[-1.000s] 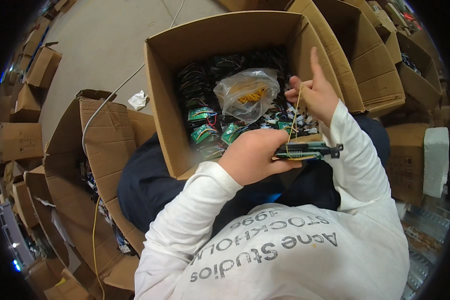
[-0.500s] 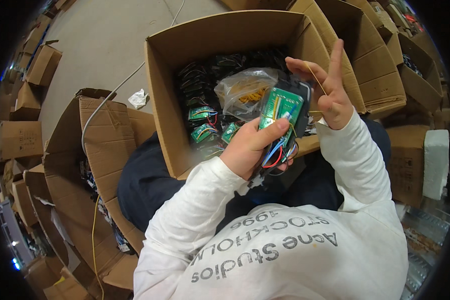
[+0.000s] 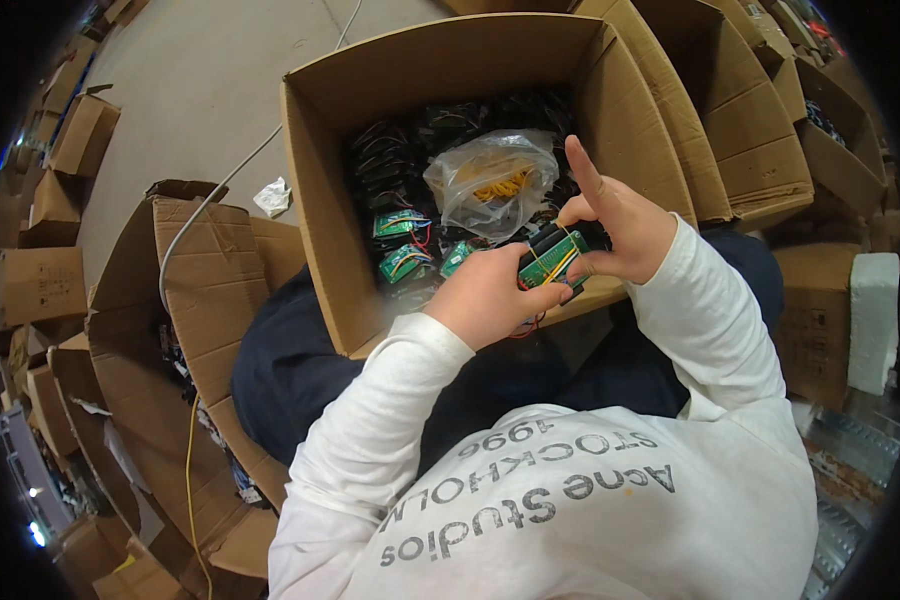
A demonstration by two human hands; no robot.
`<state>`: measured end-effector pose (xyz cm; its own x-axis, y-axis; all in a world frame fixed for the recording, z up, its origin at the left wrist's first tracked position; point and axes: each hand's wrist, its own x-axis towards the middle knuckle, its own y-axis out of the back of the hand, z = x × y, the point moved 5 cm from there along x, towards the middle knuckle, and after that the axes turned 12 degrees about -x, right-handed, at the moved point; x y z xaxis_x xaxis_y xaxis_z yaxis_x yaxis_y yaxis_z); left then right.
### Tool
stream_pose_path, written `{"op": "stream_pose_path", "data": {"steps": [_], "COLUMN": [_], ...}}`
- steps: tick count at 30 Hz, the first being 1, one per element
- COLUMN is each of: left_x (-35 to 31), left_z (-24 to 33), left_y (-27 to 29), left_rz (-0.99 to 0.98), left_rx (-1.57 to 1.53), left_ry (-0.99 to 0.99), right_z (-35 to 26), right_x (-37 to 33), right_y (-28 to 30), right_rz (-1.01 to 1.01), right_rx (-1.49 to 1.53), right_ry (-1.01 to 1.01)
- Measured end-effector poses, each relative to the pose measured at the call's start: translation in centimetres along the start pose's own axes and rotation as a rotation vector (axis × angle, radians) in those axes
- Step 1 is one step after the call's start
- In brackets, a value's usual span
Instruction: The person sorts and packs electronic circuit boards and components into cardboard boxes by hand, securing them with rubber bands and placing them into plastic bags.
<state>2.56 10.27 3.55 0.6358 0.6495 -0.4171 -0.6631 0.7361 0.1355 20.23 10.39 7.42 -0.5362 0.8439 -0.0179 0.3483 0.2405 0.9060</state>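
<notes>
Over the near side of the open cardboard box, my left hand grips a bundle of a green circuit board and black parts, thumb across the board. Red and other coloured wires hang from its lower end. A thin yellow rubber band lies across the bundle. My right hand closes on its right end, thumb against the board and index finger pointing up; its other fingers are partly hidden. Behind, a clear plastic bag of yellow rubber bands rests on the boxed parts.
The box holds rows of black parts and several green boards with wires. Open cartons stand at left, more cartons at right. A grey cable crosses the floor beside white crumpled paper.
My right hand has come down and left onto the bundle, where it earlier held the rubber band stretched away from it. The bundle has tilted and lies flatter between both hands.
</notes>
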Motion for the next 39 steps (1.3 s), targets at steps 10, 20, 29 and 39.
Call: {"op": "stream_pose_path", "data": {"steps": [10, 20, 29, 39], "left_x": [0.3, -0.9, -1.2, -0.8], "left_z": [-0.4, -1.5, -5.5, -7.2], "left_y": [-0.3, -2.4, -7.8, -8.2], "left_rz": [0.21, 0.362, 0.026, 0.072], "left_rx": [0.017, 0.519, 0.834, 0.851], "left_ry": [-0.253, -0.394, -0.19, -0.207], "right_z": [2.6, 20.2, 9.9, 15.2], "right_x": [-0.3, -9.2, 2.6, 5.9], "right_y": [3.0, 10.5, -11.3, -23.9], "right_rz": [-0.014, 1.064, -0.282, -0.267], "right_rx": [0.058, 0.586, -0.214, -0.199], "right_ry": [-0.098, -1.031, -0.355, -0.455]}}
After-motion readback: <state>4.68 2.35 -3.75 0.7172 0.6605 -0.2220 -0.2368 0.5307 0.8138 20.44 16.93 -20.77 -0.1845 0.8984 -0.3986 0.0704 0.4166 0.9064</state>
